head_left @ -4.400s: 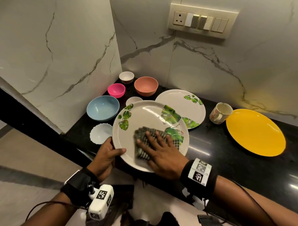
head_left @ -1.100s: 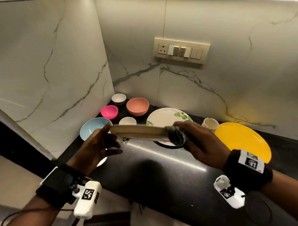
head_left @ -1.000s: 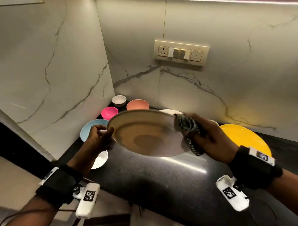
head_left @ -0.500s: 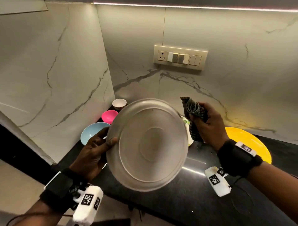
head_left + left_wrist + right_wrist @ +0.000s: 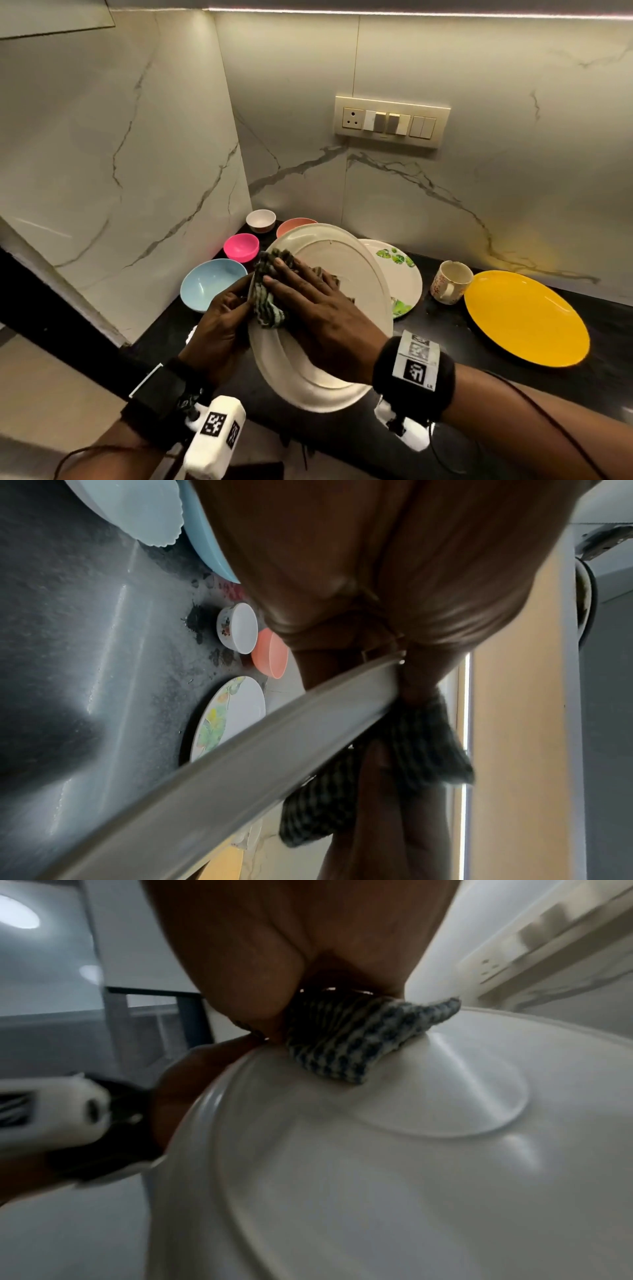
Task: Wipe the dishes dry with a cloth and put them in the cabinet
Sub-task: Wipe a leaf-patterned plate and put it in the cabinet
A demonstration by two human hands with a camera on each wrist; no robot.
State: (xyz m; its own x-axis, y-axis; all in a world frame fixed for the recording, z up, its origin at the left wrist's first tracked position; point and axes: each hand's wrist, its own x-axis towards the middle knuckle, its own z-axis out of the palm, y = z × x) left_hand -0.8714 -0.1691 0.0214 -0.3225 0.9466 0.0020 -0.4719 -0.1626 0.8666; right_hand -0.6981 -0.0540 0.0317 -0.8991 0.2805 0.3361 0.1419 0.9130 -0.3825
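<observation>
Head view: with left hand (image 5: 222,325) clamped on the left rim of the plate (image 5: 346,260), tilted above the front edge of the bench (image 5: 445,329), press cloth (image 5: 269,305) evenly under flat right hand (image 5: 318,308). Left wrist: steady that rim against the push. Right wrist: sweep across the foot ring (image 5: 445,1134) too.

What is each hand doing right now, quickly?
Left hand: closed, gripping the rim of the plate.
Right hand: open, flat fingers pressing the cloth against the plate's underside.
</observation>
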